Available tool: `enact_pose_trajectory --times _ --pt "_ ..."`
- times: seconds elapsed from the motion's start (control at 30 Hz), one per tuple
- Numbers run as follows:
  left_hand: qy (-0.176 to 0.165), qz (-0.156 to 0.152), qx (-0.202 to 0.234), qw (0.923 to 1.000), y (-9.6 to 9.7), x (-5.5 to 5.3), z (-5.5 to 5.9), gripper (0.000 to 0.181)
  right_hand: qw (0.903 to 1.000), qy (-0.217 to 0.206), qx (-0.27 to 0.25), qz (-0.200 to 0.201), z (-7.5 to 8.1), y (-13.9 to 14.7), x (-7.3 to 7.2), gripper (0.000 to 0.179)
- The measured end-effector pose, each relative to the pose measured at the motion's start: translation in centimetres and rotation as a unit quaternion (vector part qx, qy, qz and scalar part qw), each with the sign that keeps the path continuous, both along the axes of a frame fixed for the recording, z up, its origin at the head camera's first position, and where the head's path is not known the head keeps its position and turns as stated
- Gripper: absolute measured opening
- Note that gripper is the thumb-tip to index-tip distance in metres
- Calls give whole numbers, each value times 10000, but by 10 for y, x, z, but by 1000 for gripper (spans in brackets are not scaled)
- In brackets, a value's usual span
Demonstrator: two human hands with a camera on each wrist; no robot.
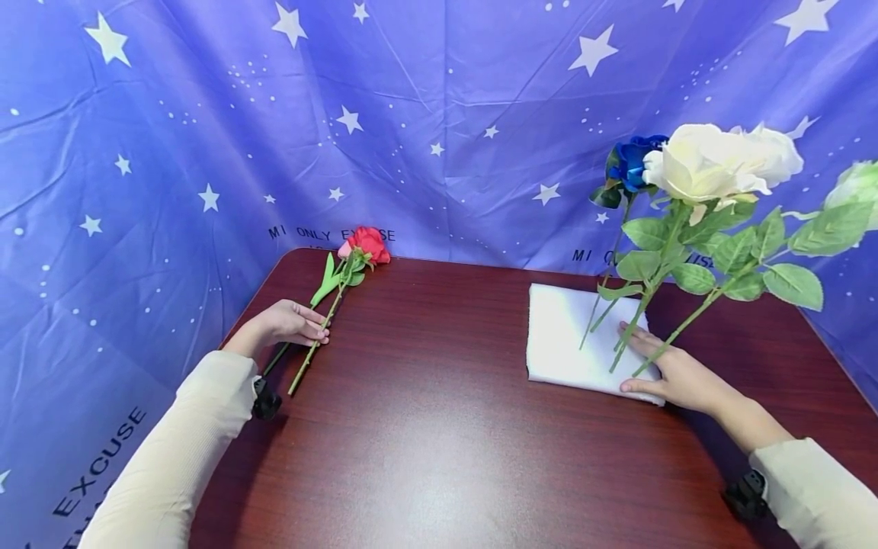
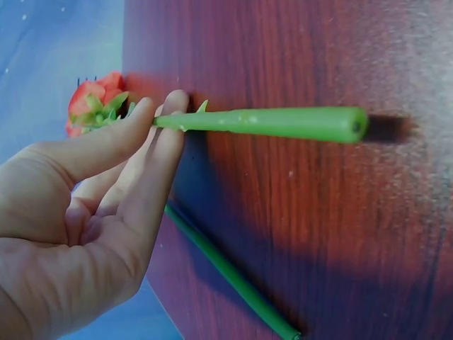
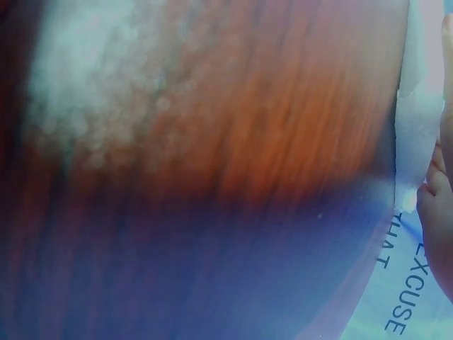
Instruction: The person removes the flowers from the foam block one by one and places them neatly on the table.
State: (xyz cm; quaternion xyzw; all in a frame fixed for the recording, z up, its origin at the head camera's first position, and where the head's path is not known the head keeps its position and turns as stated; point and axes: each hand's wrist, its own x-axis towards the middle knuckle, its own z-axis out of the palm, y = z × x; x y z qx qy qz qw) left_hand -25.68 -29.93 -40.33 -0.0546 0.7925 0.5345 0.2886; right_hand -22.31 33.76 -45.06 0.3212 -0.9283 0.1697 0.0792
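My left hand (image 1: 291, 323) pinches the thorny stem of a red rose (image 1: 370, 244) between thumb and fingers. In the left wrist view the rose's cut stem end (image 2: 354, 125) points away from the fingers, above the table. A second stem (image 2: 233, 275) lies beneath on the table; it seems to belong to a pink flower (image 1: 344, 250), mostly hidden behind the red rose. My right hand (image 1: 675, 375) rests on a white foam block (image 1: 559, 328), fingers extended and thumb along its near side. A blue rose (image 1: 634, 164) and white roses (image 1: 706, 164) stand in the foam, their stems leaning.
The dark red wooden table (image 1: 425, 427) has a glossy light patch in front. A purple star-printed cloth (image 1: 439, 99) hangs behind and around it. A pale green-white bloom (image 1: 857, 191) leans out at the right edge of the head view.
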Motion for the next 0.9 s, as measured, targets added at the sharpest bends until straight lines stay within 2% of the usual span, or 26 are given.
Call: enact_pose_trajectory --times 0.27,0.5,0.63,0.9 --pt "-119 -110 109 9998 -3 -2 1 52 10000 22 21 -24 -2 1 1 83" --pt "-42 218 177 9996 -10 0 -4 52 10000 89 -10 23 -1 0 0 83" --pt "55 290 127 9995 -13 3 -6 52 9999 126 -13 13 -1 0 0 83" --pt "196 439 -66 9988 -11 6 0 50 9999 103 -18 11 1 -1 1 83"
